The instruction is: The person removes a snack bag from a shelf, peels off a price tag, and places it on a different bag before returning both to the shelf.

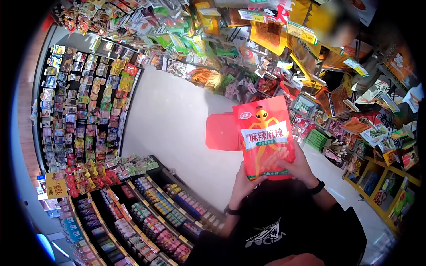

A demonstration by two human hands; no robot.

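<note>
Your left hand (pixel 243 184) and right hand (pixel 298 167) both grip the bottom edge of a glossy red plastic snack pouch (pixel 263 137), upright before you. It half hides a red basket (pixel 223 131); shelf goods (pixel 159 213) blur below.
</note>
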